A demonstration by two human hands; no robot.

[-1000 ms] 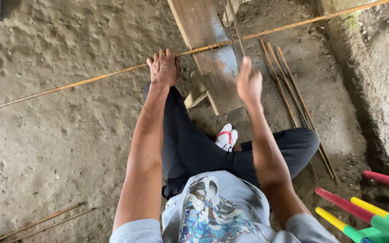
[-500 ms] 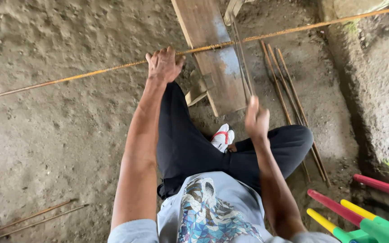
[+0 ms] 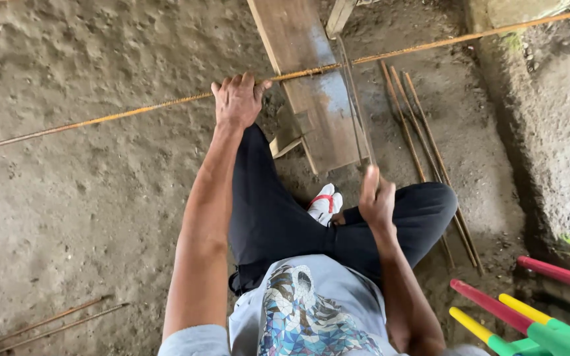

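Note:
A long rusty steel rod point(image 3: 133, 112) runs across the view and lies over a worn wooden plank point(image 3: 305, 53). My left hand point(image 3: 237, 102) presses down on the rod just left of the plank, fingers curled over it. A thin-framed hacksaw point(image 3: 354, 99) lies along the plank and crosses the rod. My right hand point(image 3: 377, 201) is closed around the saw's near end, above my bent right knee. I sit on the ground with my legs in dark trousers, and a white and red sandal point(image 3: 324, 203) shows between them.
Several loose rusty rods point(image 3: 423, 132) lie on the dirt right of the plank. Two more rods point(image 3: 47, 323) lie at the bottom left. A rough concrete ledge point(image 3: 549, 132) runs along the right side. Red, yellow and green plastic parts point(image 3: 536, 323) fill the bottom right corner.
My right hand has drawn back from the rod on the plank toward my knee and closed on the saw's near end. My left hand has stayed on the rod.

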